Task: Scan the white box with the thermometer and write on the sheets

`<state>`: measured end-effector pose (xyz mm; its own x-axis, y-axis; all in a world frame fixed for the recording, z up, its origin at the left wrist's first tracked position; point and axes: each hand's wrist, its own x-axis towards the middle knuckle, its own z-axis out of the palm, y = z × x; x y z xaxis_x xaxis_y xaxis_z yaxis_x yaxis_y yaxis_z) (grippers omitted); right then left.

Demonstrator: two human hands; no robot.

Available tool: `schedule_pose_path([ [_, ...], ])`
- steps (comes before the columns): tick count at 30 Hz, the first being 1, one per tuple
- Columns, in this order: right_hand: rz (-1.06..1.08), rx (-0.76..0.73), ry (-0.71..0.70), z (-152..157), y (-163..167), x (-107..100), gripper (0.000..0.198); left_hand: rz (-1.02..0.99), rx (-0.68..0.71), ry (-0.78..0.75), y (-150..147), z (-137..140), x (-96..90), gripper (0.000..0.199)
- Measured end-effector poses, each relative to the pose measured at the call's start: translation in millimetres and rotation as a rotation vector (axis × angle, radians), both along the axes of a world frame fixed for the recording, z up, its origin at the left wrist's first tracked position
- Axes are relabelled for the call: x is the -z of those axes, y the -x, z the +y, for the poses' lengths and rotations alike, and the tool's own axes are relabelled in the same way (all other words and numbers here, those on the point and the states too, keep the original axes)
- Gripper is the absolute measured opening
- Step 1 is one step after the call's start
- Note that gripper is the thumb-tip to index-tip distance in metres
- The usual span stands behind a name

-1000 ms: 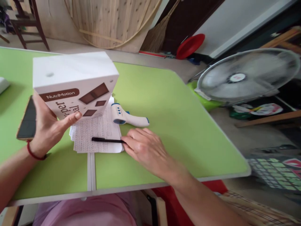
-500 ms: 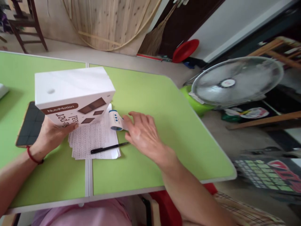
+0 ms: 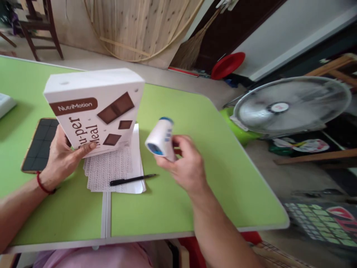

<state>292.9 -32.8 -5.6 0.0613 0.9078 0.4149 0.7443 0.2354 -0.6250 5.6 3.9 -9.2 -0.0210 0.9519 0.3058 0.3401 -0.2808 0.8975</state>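
Observation:
My left hand [image 3: 65, 158] grips the lower left of a white NutriMotion box [image 3: 92, 111], its thumb across the front. The box is held up tilted, its printed front with brown chocolate pieces turned to me. In my right hand [image 3: 186, 162] is a white gun-shaped infrared thermometer [image 3: 162, 137] with blue ends and blue buttons, raised above the table and slightly blurred. My fingers wrap its handle. Below the box lie handwritten paper sheets [image 3: 111, 175], partly hidden by it. A black pen [image 3: 131, 179] rests across them, its tip over the right edge.
A dark phone [image 3: 37, 149] lies on the green table [image 3: 223, 178] left of my left hand. At the far left edge is part of a white object [image 3: 5, 104]. Beyond the table's right side stands a fan [image 3: 279, 108]; a red basin [image 3: 228, 65] is behind.
My right hand has closed on the thermometer and lifted it off the table, up and to the right. The box has tipped so more of its front shows.

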Motion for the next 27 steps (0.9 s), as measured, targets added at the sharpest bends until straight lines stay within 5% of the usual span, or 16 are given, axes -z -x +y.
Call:
schedule_pose_path([
  [2,0.374,-0.112,0.035,-14.1,15.6,-6.9,0.024,-0.064,0.026,0.018,-3.8,-5.7,-2.4,0.058],
  [4,0.694,-0.346,0.243,-29.0,35.6,-11.8,0.029,-0.124,0.082,0.024,-7.8,-11.5,-4.4,0.05],
  [7,0.899,-0.48,0.507,-45.0,61.2,-11.4,0.024,-0.166,0.152,0.032,-12.4,-17.2,-5.4,0.04],
  [11,0.938,-0.483,0.602,-50.3,72.4,-0.3,0.015,-0.122,0.163,0.04,-14.3,-18.9,-3.7,0.035],
  [27,0.954,-0.409,0.624,-45.6,77.9,16.3,0.023,-0.023,0.187,0.086,-11.9,-19.9,0.5,0.045],
])
